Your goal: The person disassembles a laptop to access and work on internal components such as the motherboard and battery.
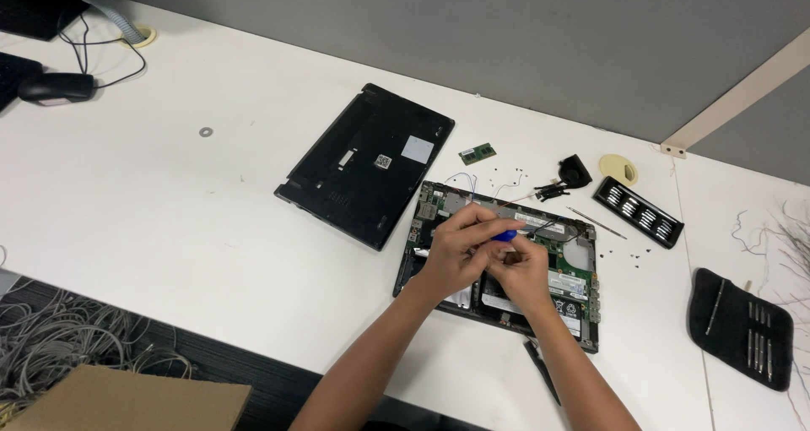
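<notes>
Hands, left hand (460, 249) and right hand (521, 271), both closed around blue-handled screwdriver (504, 236) above opened laptop (574, 275).

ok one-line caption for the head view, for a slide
Both hands, left hand and right hand, hold a blue-handled screwdriver over an opened laptop on a white table.
</notes>
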